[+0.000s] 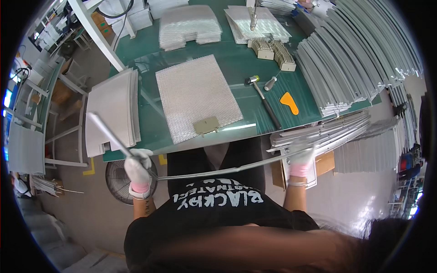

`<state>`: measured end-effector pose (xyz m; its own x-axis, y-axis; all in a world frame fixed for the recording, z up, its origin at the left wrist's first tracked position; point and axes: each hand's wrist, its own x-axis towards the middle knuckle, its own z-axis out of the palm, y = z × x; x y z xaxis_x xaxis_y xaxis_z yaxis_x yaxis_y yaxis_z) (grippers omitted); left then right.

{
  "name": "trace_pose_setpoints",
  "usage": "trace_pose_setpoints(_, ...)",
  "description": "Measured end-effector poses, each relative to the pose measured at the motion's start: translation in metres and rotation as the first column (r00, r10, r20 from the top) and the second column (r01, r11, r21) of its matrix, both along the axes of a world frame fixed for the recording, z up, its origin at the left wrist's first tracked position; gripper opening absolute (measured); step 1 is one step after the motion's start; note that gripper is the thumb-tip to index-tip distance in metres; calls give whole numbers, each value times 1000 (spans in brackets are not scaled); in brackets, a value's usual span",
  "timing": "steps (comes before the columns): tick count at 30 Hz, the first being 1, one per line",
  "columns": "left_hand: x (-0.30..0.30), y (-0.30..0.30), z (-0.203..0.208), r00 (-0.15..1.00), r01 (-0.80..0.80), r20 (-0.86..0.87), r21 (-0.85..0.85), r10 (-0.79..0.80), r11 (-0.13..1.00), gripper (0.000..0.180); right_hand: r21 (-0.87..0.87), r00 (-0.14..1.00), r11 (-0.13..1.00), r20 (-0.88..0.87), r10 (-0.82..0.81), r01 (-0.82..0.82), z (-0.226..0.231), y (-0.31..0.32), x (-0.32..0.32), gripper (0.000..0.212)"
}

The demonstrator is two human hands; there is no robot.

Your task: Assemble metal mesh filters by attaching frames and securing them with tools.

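Note:
My left hand (138, 168), in a white glove with a pink cuff, is closed around a bent metal frame strip (209, 174) near its corner. One arm of the strip slants up past the left end of the table; the long arm runs across my lap to my right hand (302, 157). That gloved hand is smeared by motion at the strip's right end, so its fingers cannot be made out. On the table in front of me lies a silver mesh sheet (198, 95), with a small olive-beige plastic piece (206, 125) on its near edge.
A rubber-headed hammer (266, 102), screwdriver (270, 83) and orange scraper (289, 103) lie on the green table (246, 91). Pale sheets (114, 109) are stacked at left, mesh stacks (189, 25) behind, beige plastic pieces (274, 53) and metal strips (350, 63) at right. A fan (119, 182) stands below.

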<state>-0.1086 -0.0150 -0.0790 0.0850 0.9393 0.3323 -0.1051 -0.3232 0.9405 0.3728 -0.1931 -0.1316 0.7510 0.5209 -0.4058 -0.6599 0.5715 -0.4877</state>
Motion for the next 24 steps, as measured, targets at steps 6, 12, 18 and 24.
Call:
trace_pose_setpoints(6,39,-30,-51,968,245,107,-173,-229,954,61,298,835,926,549,32,-232,159,25,-6,26)
trace_pose_setpoints(12,42,-56,-72,963,260,143,-298,-227,918,52,53,619,732,578,532,-679,154,156,-47,23)
trace_pose_setpoints(18,55,-63,-88,957,257,18,-519,-290,816,41,385,827,733,205,524,-560,44,243,-39,18)
trace_pose_setpoints(24,85,-76,-61,803,-77,-541,321,249,944,58,-427,406,604,470,784,-673,9,188,-74,26)
